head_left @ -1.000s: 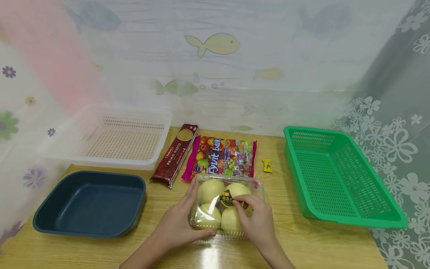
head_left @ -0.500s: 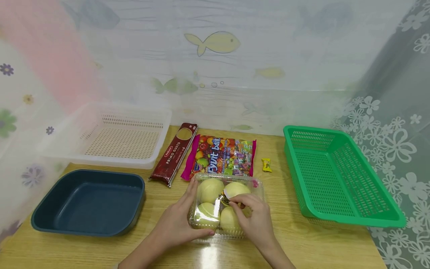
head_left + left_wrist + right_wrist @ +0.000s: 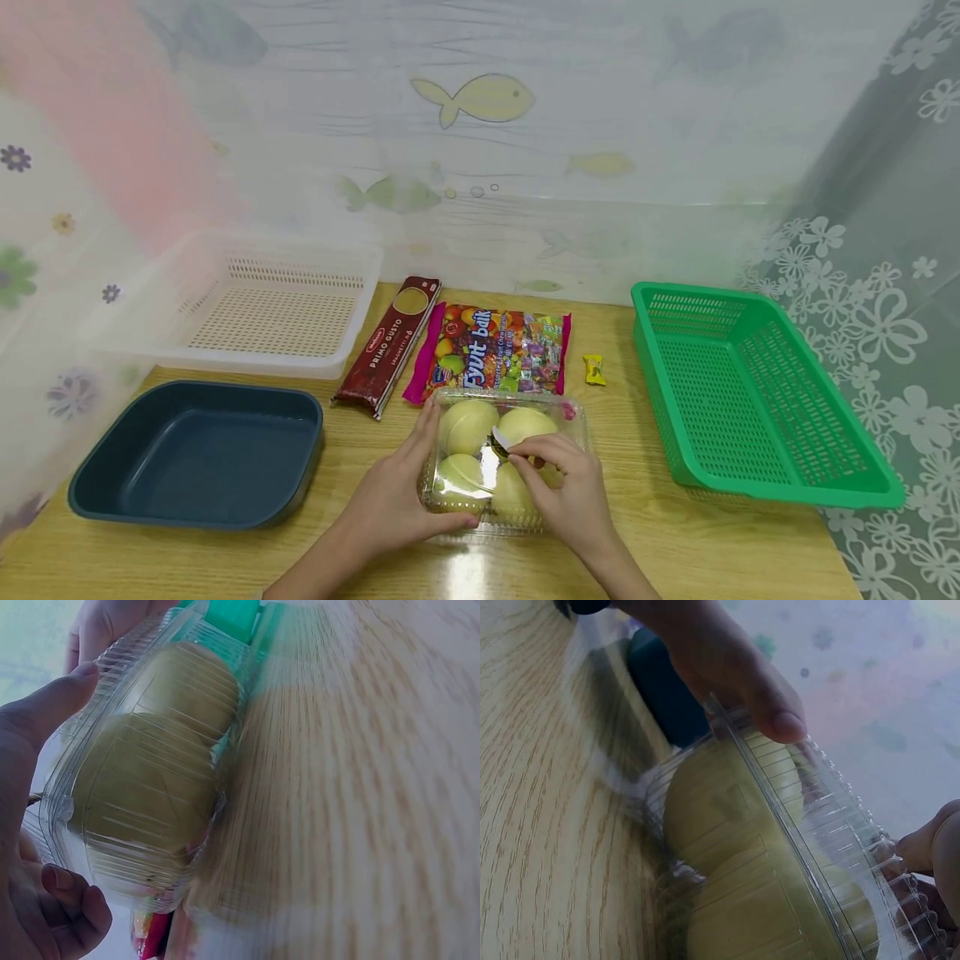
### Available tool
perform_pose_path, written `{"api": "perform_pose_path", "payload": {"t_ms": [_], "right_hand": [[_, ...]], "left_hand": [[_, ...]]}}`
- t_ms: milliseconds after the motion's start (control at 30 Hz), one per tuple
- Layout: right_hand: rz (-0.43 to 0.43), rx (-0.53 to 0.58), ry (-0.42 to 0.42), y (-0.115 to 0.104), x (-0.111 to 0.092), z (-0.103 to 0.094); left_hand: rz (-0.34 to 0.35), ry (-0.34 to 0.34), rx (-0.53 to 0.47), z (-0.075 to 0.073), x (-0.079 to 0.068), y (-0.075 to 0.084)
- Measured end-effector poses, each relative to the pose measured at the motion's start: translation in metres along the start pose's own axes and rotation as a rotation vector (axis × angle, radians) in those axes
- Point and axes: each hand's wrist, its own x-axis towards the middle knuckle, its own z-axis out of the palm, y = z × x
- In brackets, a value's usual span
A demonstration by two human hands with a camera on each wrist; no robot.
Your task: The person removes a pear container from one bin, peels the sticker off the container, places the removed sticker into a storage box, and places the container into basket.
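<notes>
A clear plastic clamshell box [image 3: 517, 531] with round, pale yellow-green fruit [image 3: 471, 427] inside sits on the table in front of me. My left hand [image 3: 393, 500] holds its left side, thumb along the front edge and fingers toward the back corner. Over the lid, my right hand [image 3: 570, 487] pinches the edge of a black and gold sticker [image 3: 498, 442] between thumb and index finger. The sticker is partly lifted and curled, its white underside showing. In the left wrist view the thumb presses the ridged rim [image 3: 112, 671]; in the right wrist view the lid's seam [image 3: 780, 817] appears closed.
Behind the box lie a fruit candy bag [image 3: 495, 350], a red spaghetti packet [image 3: 390, 346] and a small yellow candy [image 3: 594, 369]. A dark blue basin [image 3: 195, 515] and white basket [image 3: 255, 360] stand left, a green basket [image 3: 667, 417] right. A patterned curtain [image 3: 480, 150] hangs behind.
The right hand has drawn the sticker's edge slightly leftward, and more of the sticker has folded back off the lid. The left hand and the box stay in place.
</notes>
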Motion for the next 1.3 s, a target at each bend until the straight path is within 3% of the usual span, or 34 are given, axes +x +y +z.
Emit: {"api": "perform_pose_path", "payload": {"t_ms": [1300], "right_hand": [[0.227,0.246,-0.039,-0.0023,0.0014,-0.0085]], "left_hand": [[-0.005,-0.002,-0.002,-0.0009,-0.0006,0.0001]]}}
